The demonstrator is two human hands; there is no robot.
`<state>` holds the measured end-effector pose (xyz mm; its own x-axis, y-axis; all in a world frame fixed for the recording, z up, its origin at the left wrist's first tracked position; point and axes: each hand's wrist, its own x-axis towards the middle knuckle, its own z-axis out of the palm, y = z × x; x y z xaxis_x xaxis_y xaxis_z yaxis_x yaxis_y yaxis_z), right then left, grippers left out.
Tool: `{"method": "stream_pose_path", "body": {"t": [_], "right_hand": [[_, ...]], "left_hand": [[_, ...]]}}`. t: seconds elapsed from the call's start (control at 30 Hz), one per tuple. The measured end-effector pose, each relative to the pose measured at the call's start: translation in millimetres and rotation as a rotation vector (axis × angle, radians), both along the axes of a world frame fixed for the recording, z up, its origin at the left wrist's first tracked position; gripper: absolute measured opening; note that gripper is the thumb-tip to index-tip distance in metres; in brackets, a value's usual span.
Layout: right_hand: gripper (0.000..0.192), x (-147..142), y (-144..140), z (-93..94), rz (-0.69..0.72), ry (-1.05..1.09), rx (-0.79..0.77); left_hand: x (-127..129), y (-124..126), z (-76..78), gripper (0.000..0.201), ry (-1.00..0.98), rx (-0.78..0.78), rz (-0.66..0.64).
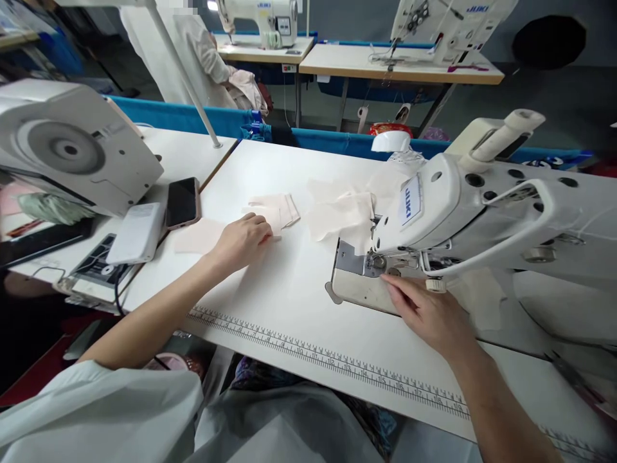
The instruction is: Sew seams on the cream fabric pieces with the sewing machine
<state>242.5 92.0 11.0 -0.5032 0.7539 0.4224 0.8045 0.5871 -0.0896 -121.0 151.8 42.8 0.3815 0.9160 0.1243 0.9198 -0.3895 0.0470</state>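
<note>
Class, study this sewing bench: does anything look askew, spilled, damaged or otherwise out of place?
Nothing is spilled or damaged. The only oddity: a phone lies across the seam between the two tables, and a white device leans against it, tilted.

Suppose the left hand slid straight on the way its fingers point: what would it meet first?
Most likely the folded cloth piece, which the left hand already seems to touch at its fingertips; depth is unclear.

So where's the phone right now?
The phone lies face up on the left side of the head view, beside a white power bank, left of the left hand.
</note>
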Motion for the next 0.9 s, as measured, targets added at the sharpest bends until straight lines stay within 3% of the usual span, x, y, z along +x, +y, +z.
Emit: {"method": "stream_pose_path", "body": {"t": [0.37,0.7,0.9], "right_hand": [[0.029,2.7,0.3,-2.7,0.006,0.029,-0.043],[0.029,2.6,-0.5,-1.9,0.024,0.004,-0.061],[0.029,2.6,-0.8,-2.9,0.010,0.013,-0.076]], "left_hand": [[-4.0,0.7,0.7,0.027,-0.084,0.035,0.030],[15.5,-11.4,-15.9,0.035,0.019,0.166,-0.093],[14.4,-12.8,-14.9,0.032,-0.030,0.165,-0.040]]}}
